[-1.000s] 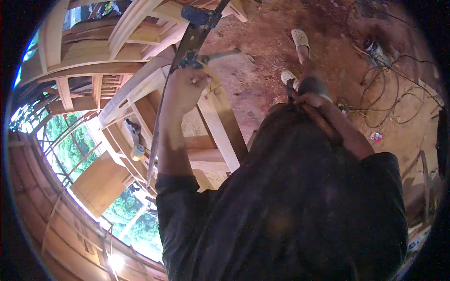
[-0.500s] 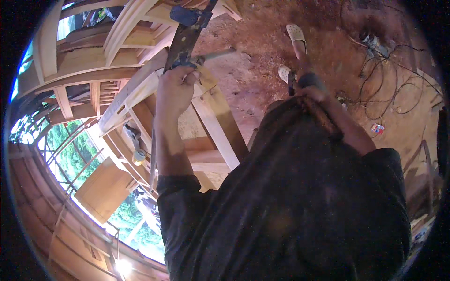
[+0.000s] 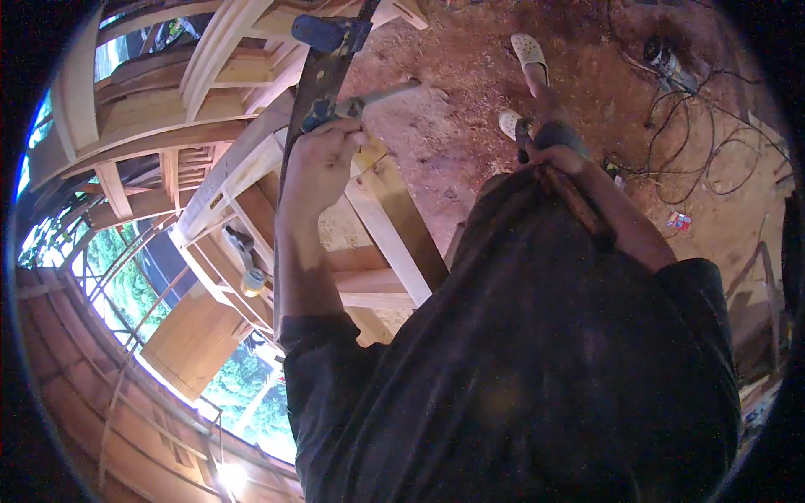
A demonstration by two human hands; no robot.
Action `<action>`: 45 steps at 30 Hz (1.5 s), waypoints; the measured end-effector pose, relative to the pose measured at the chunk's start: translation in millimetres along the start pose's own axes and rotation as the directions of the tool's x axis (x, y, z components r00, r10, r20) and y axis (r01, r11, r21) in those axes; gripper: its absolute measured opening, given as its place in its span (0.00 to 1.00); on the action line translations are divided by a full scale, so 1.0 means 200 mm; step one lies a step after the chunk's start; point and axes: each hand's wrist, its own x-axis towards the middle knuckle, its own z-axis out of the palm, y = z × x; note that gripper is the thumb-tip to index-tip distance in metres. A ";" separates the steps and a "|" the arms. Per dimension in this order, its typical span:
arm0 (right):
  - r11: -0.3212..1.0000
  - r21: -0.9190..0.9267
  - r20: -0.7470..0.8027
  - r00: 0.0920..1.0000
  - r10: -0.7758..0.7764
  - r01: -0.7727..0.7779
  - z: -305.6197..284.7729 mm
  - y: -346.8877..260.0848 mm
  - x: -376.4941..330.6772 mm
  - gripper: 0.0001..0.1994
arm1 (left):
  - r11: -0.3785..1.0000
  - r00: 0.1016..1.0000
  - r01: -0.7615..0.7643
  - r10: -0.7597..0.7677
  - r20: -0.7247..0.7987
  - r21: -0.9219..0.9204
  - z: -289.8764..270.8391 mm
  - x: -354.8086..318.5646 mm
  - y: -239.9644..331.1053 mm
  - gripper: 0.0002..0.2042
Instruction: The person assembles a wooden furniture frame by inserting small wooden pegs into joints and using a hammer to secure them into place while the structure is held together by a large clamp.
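My left hand (image 3: 323, 163) is closed at the corner of a pale timber frame (image 3: 381, 222), its fingertips pinched together. Whatever they hold is too small or hidden to make out. Right beside its knuckles is the blue jaw of a bar clamp (image 3: 329, 80), whose dark bar runs up and away; a second blue jaw sits farther along it. The clamp's thin screw rod (image 3: 390, 92) sticks out to the right. Low at my right side, my right hand (image 3: 560, 158) grips a hammer (image 3: 579, 205) by its brown wooden handle, close to the dark head.
Stacked timber framing (image 3: 142, 109) fills the upper left. A grey tool (image 3: 239, 243) and a small yellowish roll (image 3: 252, 282) lie within the frame at left. Sawdust covers the brown floor (image 3: 453, 126). Tangled cords (image 3: 696, 159) and a power tool (image 3: 667, 63) lie at right, near a small red-and-white packet (image 3: 678, 221).
My left hand has shifted slightly, with its fingers drawn closer together beside the clamp jaw. The right hand keeps its grip on the hammer. The view has tilted a little.
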 end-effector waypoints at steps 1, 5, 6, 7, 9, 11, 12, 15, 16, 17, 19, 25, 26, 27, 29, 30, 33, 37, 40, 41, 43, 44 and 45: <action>1.000 -0.003 -0.001 1.000 0.002 -0.002 0.00 -0.01 0.00 0.12 | 1.000 1.000 0.002 -0.002 -0.002 -0.002 0.00 0.00 0.00 0.06; 0.726 -0.647 -0.145 0.897 -0.417 0.233 0.05 -0.10 -0.04 0.12 | 0.998 1.000 -0.022 0.020 0.022 0.054 -0.03 0.00 0.01 0.08; 0.529 -0.827 -0.166 0.815 -0.555 0.192 0.08 -0.15 -0.08 0.12 | 0.996 0.998 -0.032 0.027 0.053 0.086 -0.03 0.01 0.01 0.10; 0.416 -0.891 -0.139 0.763 -0.631 0.182 0.12 -0.20 -0.14 0.12 | 0.996 0.999 -0.026 0.022 0.045 0.084 -0.03 0.00 0.02 0.10; 0.528 -0.782 -0.109 0.763 -0.638 0.330 0.26 -0.31 -0.29 0.14 | 0.989 0.997 -0.069 0.063 0.046 0.133 -0.03 0.01 0.01 0.11; 0.616 -0.643 -0.082 0.758 -0.647 0.455 0.41 -0.42 -0.48 0.17 | 0.990 0.997 -0.071 0.067 0.041 0.118 -0.03 0.01 0.00 0.11; 0.649 -0.575 -0.066 0.762 -0.644 0.498 0.49 -0.47 -0.58 0.18 | 0.991 0.996 -0.084 0.079 0.049 0.101 -0.04 0.01 -0.01 0.10; 0.788 -0.362 0.050 0.854 -0.518 0.499 0.67 -0.61 -0.83 0.23 | 0.998 0.998 -0.034 0.032 0.059 0.047 -0.04 0.00 -0.04 0.11; 0.790 -0.425 -0.001 0.873 -0.488 0.442 0.74 -0.63 -0.86 0.23 | 0.999 0.999 -0.026 0.025 0.034 0.041 -0.04 0.00 -0.05 0.11; 0.586 -0.685 -0.087 0.751 -0.655 0.432 0.80 -0.64 -0.88 0.25 | 0.997 0.998 -0.066 0.067 -0.017 0.043 -0.04 -0.01 -0.05 0.11; 0.324 -0.889 -0.084 0.579 -0.811 0.324 0.88 -0.66 -0.90 0.27 | 0.994 0.991 -0.102 0.105 -0.087 0.048 -0.03 -0.02 -0.06 0.11; 0.430 -0.637 0.090 0.616 -0.782 0.640 1.01 -0.66 -0.91 0.12 | 1.000 0.998 -0.004 0.005 -0.067 0.020 -0.03 -0.03 -0.07 0.11; 0.453 -0.606 0.085 0.619 -0.780 0.654 1.04 -0.66 -0.91 0.11 | 0.999 0.996 -0.041 0.042 -0.078 0.014 -0.03 -0.03 -0.07 0.11; 0.473 -0.577 0.080 0.622 -0.779 0.666 1.06 -0.67 -0.91 0.10 | 0.995 0.990 -0.095 0.095 -0.102 -0.003 -0.03 -0.03 -0.07 0.11; 0.438 -0.646 0.076 0.624 -0.778 0.625 1.10 -0.68 -0.91 0.09 | 0.998 0.992 -0.069 0.069 -0.105 0.000 -0.02 -0.03 -0.09 0.11; 0.424 -0.697 0.043 0.623 -0.781 0.579 1.12 -0.69 -0.91 0.09 | 0.996 0.990 -0.085 0.083 -0.110 -0.012 -0.01 -0.03 -0.09 0.10; 0.488 -0.651 0.049 0.673 -0.738 0.582 1.18 -0.71 -0.88 0.10 | 0.968 0.947 -0.234 0.247 -0.204 0.087 0.01 -0.02 -0.12 0.09; 0.405 -0.673 0.164 0.659 -0.734 0.619 1.24 -0.71 -0.88 0.10 | 0.974 0.967 -0.211 0.220 -0.126 0.079 0.00 -0.01 -0.15 0.09; 0.426 -0.690 0.098 0.659 -0.745 0.585 1.28 -0.69 -0.89 0.10 | 0.974 0.975 -0.205 0.212 -0.068 0.092 -0.02 -0.01 -0.14 0.08; 0.457 -0.699 0.068 0.686 -0.724 0.551 1.29 -0.69 -0.89 0.10 | 0.983 0.987 -0.155 0.158 -0.015 0.100 -0.03 -0.01 -0.13 0.08; 0.483 -0.708 0.034 0.709 -0.705 0.514 1.31 -0.69 -0.89 0.10 | 0.988 0.994 -0.111 0.108 0.034 0.109 -0.05 -0.01 -0.11 0.09; 0.470 -0.721 0.059 0.721 -0.690 0.509 1.31 -0.69 -0.89 0.10 | 0.989 0.996 -0.090 0.087 0.030 0.116 -0.05 -0.02 -0.10 0.09; 0.490 -0.731 0.023 0.734 -0.679 0.476 1.31 -0.69 -0.89 0.10 | 0.989 0.997 -0.066 0.061 0.037 0.134 -0.06 -0.02 -0.08 0.08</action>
